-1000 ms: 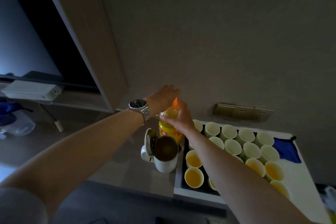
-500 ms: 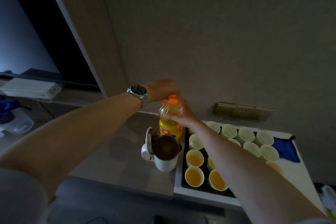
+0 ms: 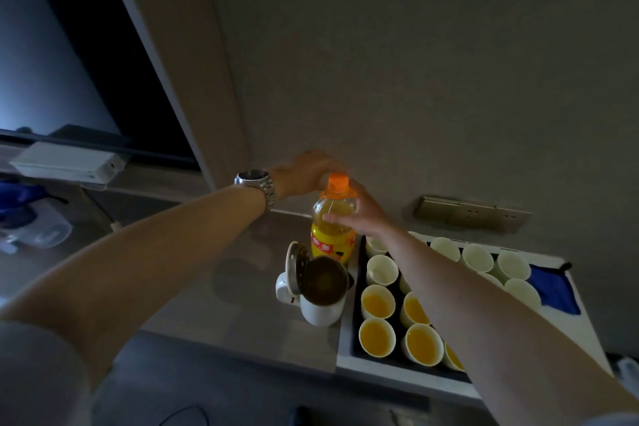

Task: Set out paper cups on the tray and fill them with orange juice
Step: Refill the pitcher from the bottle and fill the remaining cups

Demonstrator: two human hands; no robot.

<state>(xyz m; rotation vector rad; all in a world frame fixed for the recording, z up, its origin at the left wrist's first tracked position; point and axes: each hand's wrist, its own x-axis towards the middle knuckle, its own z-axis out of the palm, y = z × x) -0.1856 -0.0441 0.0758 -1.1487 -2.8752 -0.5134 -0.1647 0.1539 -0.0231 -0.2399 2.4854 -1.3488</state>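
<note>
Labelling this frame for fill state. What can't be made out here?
Head view only:
- Cups under the right forearm: several hidden, so no full count.
- Cap: left hand at it; grip unclear, blurred.
- Bottle label: too small to read.
- Kettle interior: too dark to judge.

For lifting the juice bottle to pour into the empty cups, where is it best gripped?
Probably round the juice bottle at its labelled body, coming from the tray side as the right hand does. It stands upright, and the kettle crowds its near side.
</note>
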